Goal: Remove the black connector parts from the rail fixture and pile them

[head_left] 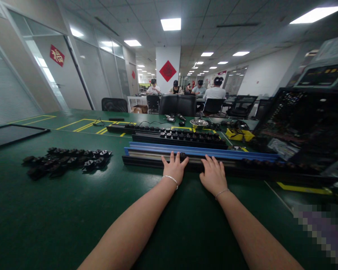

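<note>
A long black rail [146, 161] with a pale inner strip lies across the green table in front of me. My left hand [174, 169] rests on it, fingers spread. Between its index finger and thumb sits a small black part [182, 155]; I cannot tell whether they grip it. Farther right, my right hand [214, 177] lies on the same rail with its fingers stretched out. Just behind runs a blue rail [236, 153]. Dark small parts [259, 163] line the right end of the black rail.
Loose black parts [64, 161] are heaped at the left. More black rails with parts [180, 137] lie behind, near a metal bowl [198, 123] and a yellow tray [239, 135]. A dark equipment case [295, 120] stands at right. Several people sit at far tables.
</note>
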Available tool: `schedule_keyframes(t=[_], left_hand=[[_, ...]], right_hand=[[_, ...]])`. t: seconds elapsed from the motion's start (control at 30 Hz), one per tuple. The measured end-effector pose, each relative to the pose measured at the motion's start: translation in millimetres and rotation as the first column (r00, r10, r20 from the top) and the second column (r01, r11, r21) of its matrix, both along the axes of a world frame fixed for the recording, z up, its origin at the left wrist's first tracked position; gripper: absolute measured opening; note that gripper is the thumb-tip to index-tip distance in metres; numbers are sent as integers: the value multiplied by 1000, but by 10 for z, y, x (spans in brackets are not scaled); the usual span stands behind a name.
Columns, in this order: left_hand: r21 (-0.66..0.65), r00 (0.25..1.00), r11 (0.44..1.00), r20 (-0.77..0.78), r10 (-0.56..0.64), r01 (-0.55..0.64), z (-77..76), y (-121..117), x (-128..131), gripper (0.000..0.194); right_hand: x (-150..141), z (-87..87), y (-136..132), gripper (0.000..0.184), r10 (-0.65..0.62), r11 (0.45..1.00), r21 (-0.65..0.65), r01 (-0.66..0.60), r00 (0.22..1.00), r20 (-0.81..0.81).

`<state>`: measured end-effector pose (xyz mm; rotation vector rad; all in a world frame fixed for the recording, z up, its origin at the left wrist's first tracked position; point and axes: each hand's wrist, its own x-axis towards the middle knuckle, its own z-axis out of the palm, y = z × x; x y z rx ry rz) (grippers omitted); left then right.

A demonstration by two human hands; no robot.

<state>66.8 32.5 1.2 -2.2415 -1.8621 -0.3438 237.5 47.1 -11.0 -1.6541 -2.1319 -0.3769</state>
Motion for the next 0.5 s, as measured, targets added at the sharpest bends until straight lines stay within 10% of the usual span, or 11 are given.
schedule_keyframes(t=[0.5], left_hand=[[-13, 998, 998, -40, 57, -57, 7, -18, -298, 56]], right_hand=[[9, 23, -1, 51, -1, 999, -44, 0, 1000, -6]])
